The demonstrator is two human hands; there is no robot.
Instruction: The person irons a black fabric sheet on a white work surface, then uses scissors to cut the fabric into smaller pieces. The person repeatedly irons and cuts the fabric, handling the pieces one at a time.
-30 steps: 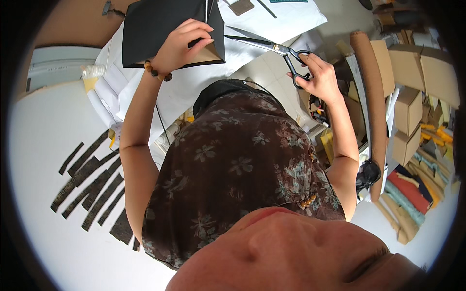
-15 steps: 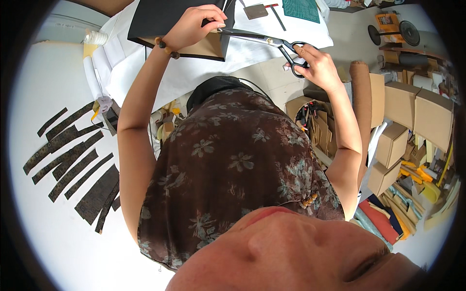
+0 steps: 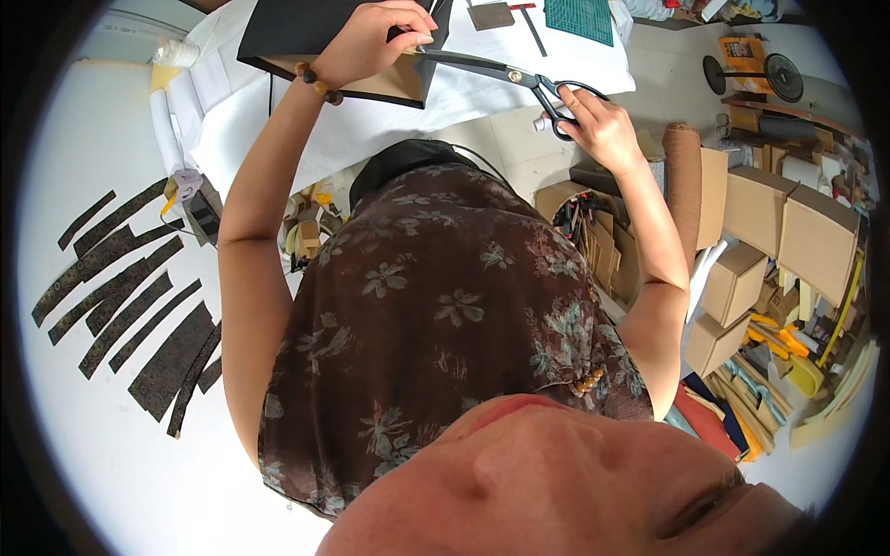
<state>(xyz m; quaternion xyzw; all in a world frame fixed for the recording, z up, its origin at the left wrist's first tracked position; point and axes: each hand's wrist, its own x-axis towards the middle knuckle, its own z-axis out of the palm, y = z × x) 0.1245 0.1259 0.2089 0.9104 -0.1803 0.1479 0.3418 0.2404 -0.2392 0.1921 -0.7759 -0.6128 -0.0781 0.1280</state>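
Large dark-handled scissors [image 3: 514, 76] are in my right hand [image 3: 601, 132], whose fingers pass through the handle loops. Their blades point left, and the tip lies by the fingertips of my left hand [image 3: 375, 42]. That hand is closed in a pinch at the edge of a black box-like piece [image 3: 306, 26] with a tan inner side. What the pinch holds is too small to make out. The black piece rests on a white-covered table [image 3: 306, 139]; my left wrist, wearing a beaded bracelet, is in front of part of it.
A green cutting mat [image 3: 579, 20], a grey metal plate [image 3: 489, 16] and a thin dark strip tool [image 3: 530, 32] lie farther back. Dark patterned strips [image 3: 139, 296] spread over a white surface at left. Cardboard boxes [image 3: 765, 199] and a brown roll [image 3: 683, 185] stand at right.
The scissors' handle loops have come slightly closer together. My left hand stays at the black piece's edge. The whole view has shifted a little.
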